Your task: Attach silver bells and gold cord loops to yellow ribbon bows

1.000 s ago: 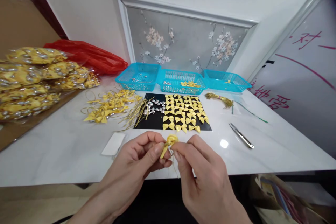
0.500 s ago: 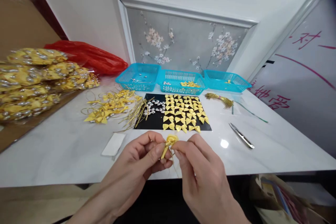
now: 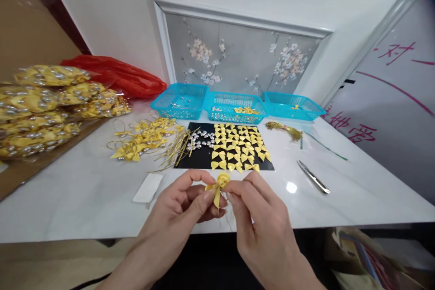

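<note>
Between my hands, above the table's front edge, is a yellow ribbon bow point(image 3: 222, 181) with thin cord ends hanging below it. My left hand point(image 3: 190, 206) pinches its left side between thumb and fingers. From the right, my right hand point(image 3: 260, 210) pinches at the bow's edge and the thin cord; the exact grip is partly hidden. Just beyond lies a black mat point(image 3: 195, 158) with rows of yellow bows point(image 3: 234, 147) and a cluster of silver beads point(image 3: 200, 139). Gold cords point(image 3: 175, 147) lie across the mat's left edge.
Blue baskets point(image 3: 234, 99) stand along the wall. At left are finished bows point(image 3: 142, 138), bagged bows point(image 3: 44, 104) and a red bag point(image 3: 115, 74). A white pad point(image 3: 147, 188) lies left of my hands. To the right are thread snips point(image 3: 312, 176) and a gold cord bundle point(image 3: 283, 130).
The bow has turned in my fingers, so more of its left loop and hanging tail shows. Both hands stay in nearly the same place; the view has shifted slightly.
</note>
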Demonstrator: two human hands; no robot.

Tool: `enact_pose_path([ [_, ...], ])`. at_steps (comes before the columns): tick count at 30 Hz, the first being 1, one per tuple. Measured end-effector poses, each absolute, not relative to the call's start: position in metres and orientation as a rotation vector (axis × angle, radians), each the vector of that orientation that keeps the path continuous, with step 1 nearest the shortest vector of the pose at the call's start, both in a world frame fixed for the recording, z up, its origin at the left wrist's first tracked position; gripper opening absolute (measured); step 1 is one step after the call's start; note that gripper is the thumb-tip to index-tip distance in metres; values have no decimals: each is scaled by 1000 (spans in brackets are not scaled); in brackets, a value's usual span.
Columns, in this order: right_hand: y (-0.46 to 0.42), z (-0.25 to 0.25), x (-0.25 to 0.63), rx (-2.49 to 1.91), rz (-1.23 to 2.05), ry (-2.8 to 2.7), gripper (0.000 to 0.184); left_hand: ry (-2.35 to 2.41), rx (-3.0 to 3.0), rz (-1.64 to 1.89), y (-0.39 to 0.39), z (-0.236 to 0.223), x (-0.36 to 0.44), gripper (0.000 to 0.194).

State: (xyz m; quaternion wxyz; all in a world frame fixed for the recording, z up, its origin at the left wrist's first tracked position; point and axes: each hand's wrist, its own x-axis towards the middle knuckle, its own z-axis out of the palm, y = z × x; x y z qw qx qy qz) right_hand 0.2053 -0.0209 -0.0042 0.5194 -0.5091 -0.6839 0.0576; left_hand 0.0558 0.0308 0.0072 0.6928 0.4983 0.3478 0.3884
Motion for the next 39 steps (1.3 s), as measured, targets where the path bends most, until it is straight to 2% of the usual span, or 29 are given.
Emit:
enact_pose_path([
  [7, -20, -3, 206, -1207, 139, -1650, 21, 802, 1253, 976, 30, 6, 61, 13],
  [11, -19, -4, 207, -1224, 133, -1661, 20, 833, 1427, 1026, 29, 7, 63, 3],
  [19, -19, -4, 208, -1226, 95, -1672, 22, 964, 1787, 1037, 30, 0, 57, 15],
  [28, -18, -5, 205, -1248, 69, -1666, 21, 956, 1737, 992, 30, 6, 61, 18],
  [33, -21, -1, 212, -1271, 339, -1631, 10, 941, 1662, 997, 32, 10, 59, 17],
  [36, -18, 7, 221, -1258, 467, -1577, 23, 944, 1822, 964, 33, 11, 56, 18],
  [39, -12, 15, 227, -1249, 481, -1586, 9, 947, 1986, 927, 34, 13, 56, 20],
])
